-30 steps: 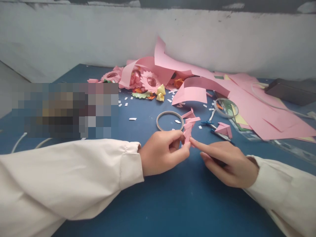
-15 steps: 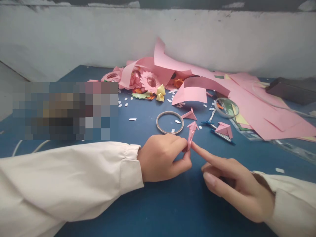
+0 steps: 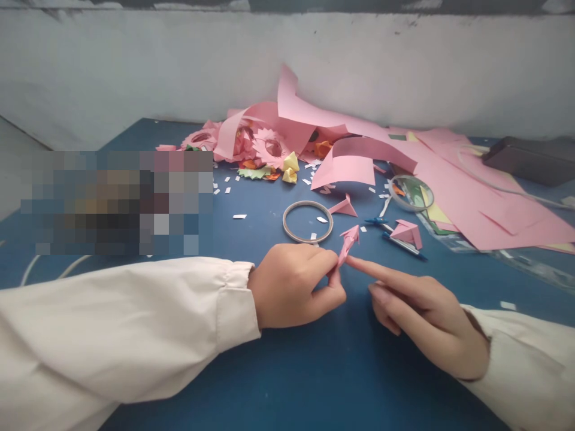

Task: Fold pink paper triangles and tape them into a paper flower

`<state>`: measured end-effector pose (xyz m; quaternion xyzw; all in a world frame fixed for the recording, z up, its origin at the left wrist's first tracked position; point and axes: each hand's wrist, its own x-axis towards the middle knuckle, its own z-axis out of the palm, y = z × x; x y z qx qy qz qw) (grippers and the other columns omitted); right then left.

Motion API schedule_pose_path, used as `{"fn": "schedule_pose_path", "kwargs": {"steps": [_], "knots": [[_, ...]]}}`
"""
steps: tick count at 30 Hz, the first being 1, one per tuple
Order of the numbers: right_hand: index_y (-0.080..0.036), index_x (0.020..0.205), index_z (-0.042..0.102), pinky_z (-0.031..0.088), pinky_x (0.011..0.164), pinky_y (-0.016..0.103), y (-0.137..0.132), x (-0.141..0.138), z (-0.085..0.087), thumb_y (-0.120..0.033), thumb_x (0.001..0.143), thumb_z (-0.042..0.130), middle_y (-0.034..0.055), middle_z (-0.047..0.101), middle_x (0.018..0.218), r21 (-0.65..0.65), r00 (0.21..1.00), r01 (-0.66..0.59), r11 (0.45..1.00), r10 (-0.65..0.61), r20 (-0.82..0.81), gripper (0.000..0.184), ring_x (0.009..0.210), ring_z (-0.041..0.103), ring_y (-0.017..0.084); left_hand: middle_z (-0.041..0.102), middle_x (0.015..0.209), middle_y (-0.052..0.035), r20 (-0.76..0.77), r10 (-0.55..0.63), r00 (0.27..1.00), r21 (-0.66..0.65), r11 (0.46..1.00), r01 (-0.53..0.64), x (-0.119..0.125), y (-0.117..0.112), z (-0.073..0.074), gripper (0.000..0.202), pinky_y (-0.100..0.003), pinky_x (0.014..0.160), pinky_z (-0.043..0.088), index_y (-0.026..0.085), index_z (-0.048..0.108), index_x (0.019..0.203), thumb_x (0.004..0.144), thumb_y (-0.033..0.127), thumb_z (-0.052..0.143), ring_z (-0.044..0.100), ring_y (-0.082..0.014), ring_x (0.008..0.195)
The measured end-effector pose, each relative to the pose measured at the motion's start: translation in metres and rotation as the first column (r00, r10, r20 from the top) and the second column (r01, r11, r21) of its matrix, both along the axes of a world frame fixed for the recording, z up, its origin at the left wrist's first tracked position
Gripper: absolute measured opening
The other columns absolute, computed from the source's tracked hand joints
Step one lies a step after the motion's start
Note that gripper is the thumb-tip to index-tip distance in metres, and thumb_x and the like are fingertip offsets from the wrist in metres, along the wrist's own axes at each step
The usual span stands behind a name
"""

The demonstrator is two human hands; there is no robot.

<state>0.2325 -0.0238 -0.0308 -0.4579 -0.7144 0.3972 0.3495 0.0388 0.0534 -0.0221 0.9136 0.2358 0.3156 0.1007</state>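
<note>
My left hand (image 3: 296, 286) rests on the blue table (image 3: 287, 371) and pinches the base of a small folded pink paper piece (image 3: 348, 242) between thumb and fingers. My right hand (image 3: 420, 314) lies beside it with the index finger stretched out, its tip touching the bottom of the same piece; the other fingers are loosely extended. Both arms wear cream sleeves. The paper piece stands tilted up and to the right, its pointed top free.
A tape ring (image 3: 308, 221) lies just behind the hands, with two other folded pink pieces (image 3: 408, 232) and a blue pen (image 3: 399, 244) to the right. A heap of pink paper sheets (image 3: 359, 149) and paper flowers (image 3: 269, 146) fills the back. A dark box (image 3: 527, 160) sits far right. A pixelated patch covers the left.
The pink piece went from loosely spread strips to a tight narrow fold. My right hand drew back toward me, then came forward again, index finger staying on the piece.
</note>
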Motion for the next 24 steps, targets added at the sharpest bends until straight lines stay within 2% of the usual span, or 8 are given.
{"fn": "schedule_pose_path", "kwargs": {"steps": [9, 16, 24], "knots": [[-0.030, 0.129, 0.048, 0.023, 0.040, 0.020, 0.0023, -0.0010, 0.0028, -0.020, 0.095, 0.037, -0.0071, 0.029, 0.052, 0.001, 0.997, 0.082, 0.997, -0.082, 0.016, 0.037, 0.044, 0.027, 0.007, 0.043, 0.048, 0.0033, -0.032, -0.010, 0.999, -0.029, 1.000, 0.009, 0.0007, 0.0003, -0.0005, 0.023, -0.023, 0.047, 0.028, 0.017, 0.043, 0.054, 0.077, 0.014, 0.043, 0.036, -0.0087, 0.045], [-0.027, 0.123, 0.053, 0.024, 0.041, 0.020, 0.0032, -0.0029, 0.0038, -0.024, 0.095, 0.039, -0.0072, 0.031, 0.052, -0.009, 0.987, 0.154, 0.988, -0.154, 0.042, 0.032, 0.044, 0.028, 0.007, 0.040, 0.048, 0.0052, -0.041, -0.056, 0.998, -0.202, 0.978, 0.046, -0.0001, 0.0022, 0.0015, 0.024, -0.022, 0.047, 0.027, 0.017, 0.039, 0.055, 0.078, 0.015, 0.044, 0.032, -0.0073, 0.044], [-0.023, 0.111, 0.062, 0.028, 0.043, 0.023, 0.0026, -0.0032, 0.0041, -0.029, 0.092, 0.041, -0.0038, 0.047, 0.053, 0.017, 0.963, 0.245, 0.969, -0.246, 0.114, 0.029, 0.044, 0.034, 0.009, 0.032, 0.047, 0.0059, -0.023, -0.037, 0.999, -0.286, 0.958, 0.029, 0.0002, 0.0026, 0.0020, 0.024, -0.021, 0.047, 0.025, 0.017, 0.033, 0.053, 0.075, 0.015, 0.043, 0.027, -0.0066, 0.045]]}}
